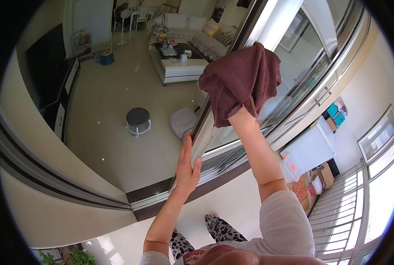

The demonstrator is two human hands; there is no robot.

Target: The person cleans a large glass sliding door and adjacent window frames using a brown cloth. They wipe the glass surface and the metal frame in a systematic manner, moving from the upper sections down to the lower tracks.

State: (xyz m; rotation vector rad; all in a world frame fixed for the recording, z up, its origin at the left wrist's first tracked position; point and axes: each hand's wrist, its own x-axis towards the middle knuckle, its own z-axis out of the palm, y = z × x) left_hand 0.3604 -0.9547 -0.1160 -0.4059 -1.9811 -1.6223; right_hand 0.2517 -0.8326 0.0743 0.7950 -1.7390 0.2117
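A dark maroon towel (pixel 246 76) is draped over my right hand and lies against the upper frame of a sliding glass door. The cloth hides the fingers; only the wrist of my right hand (pixel 241 116) shows below it. Lower down, my left hand (pixel 187 170) rests along the upright edge of the door frame (pixel 202 137), fingers straight and thumb apart. Nothing is held in that hand. Beneath the door runs a metal floor track (pixel 154 201) between dark stone strips.
Beyond the doorway are a round stool (pixel 138 116), a low coffee table (pixel 183 71), a sofa (pixel 177 22) and a television (pixel 48 63). A person (pixel 121 13) sits far back near a standing fan (pixel 125 15). To the right stand a white appliance (pixel 311 139) and cardboard boxes (pixel 326 175); potted plants (pixel 81 257) are lower left.
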